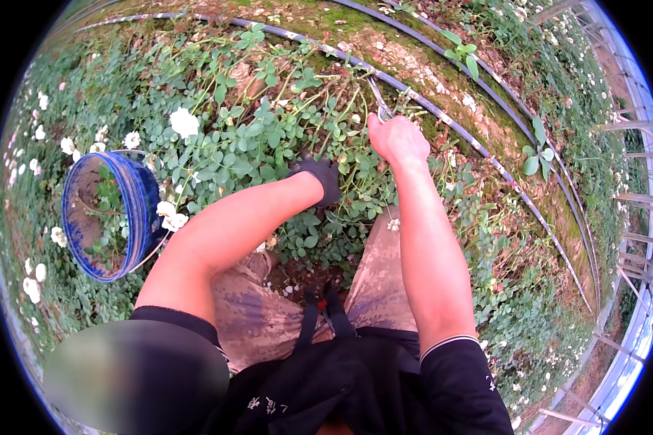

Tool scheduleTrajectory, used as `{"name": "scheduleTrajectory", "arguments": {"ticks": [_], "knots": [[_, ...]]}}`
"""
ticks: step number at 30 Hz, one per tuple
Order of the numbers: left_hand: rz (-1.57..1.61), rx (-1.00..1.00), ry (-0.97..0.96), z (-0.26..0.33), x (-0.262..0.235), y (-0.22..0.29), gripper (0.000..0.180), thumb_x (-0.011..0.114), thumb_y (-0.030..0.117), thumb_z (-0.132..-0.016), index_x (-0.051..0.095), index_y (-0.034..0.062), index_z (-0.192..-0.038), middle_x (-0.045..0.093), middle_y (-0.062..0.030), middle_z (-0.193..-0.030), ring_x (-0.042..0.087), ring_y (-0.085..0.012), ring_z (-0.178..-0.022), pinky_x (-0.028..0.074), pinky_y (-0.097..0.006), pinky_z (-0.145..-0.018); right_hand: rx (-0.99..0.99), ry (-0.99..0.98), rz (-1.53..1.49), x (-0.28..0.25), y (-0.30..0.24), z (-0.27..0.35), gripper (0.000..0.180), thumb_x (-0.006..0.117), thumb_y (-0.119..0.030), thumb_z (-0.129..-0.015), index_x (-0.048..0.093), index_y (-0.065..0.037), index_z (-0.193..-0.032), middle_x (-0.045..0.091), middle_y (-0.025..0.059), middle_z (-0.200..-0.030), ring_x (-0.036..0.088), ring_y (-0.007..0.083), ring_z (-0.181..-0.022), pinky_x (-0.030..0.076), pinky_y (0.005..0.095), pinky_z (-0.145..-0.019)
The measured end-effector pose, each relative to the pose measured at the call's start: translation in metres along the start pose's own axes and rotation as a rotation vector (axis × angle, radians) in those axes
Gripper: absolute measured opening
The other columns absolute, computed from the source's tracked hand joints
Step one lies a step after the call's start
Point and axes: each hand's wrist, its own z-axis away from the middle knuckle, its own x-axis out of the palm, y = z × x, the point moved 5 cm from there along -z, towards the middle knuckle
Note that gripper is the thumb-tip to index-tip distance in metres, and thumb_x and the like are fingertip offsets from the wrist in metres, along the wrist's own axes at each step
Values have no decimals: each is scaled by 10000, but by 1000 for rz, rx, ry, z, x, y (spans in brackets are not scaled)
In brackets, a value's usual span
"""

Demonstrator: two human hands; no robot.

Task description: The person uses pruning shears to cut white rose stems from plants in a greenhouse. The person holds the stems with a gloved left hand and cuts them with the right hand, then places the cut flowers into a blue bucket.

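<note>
While right hand (397, 139) grips pruning shears (378, 99), blades raised among rose stems (319, 116), gloved left hand (321, 177) reaches into foliage, apparently closed on stem. Cutting step underway; next needs blades placed squarely. Blue bucket (141, 203) waits left.

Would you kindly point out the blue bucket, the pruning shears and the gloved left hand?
blue bucket (144, 199): head view, on its outer wall.
pruning shears (378, 98): head view, on the blades.
left hand (322, 177): head view, on the black glove's back.

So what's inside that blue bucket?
The blue bucket holds a few green leafy cuttings against its dirty wall. Its near wall hides the rest of the inside.
</note>
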Motion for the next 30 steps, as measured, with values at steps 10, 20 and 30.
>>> {"name": "scheduleTrajectory", "arguments": {"ticks": [10, 20, 30], "knots": [[-224, 120, 19, 35, -19, -5, 704, 487, 469, -885, 263, 180, -1486, 171, -112, -1563, 311, -440, -1339, 371, -539, -1033, -77, 26, -19, -10, -13, -13, 602, 468, -529, -901, 652, 6, -1107, 639, 216, -1137, 615, 315, -1081, 474, 415, -924], [363, 304, 1159, 21, -118, -142, 473, 603, 326, -836, 559, 104, -1252, 620, -171, -1179, 647, -322, -963, 505, -419, -864, 2, -745, -1167, 49, -15, 29, 527, 473, -470, -953, 527, 37, -1083, 613, 117, -820, 658, 235, -694, 574, 368, -605], [474, 126, 1135, -1, -81, -135, 436, 665, 335, -808, 612, 91, -1165, 665, -142, -1056, 639, -315, -905, 528, -408, -751, 16, -904, -1018, 80, -35, -10, 509, 416, -432, -987, 561, 29, -1144, 628, 90, -825, 659, 223, -720, 576, 383, -683]]}}
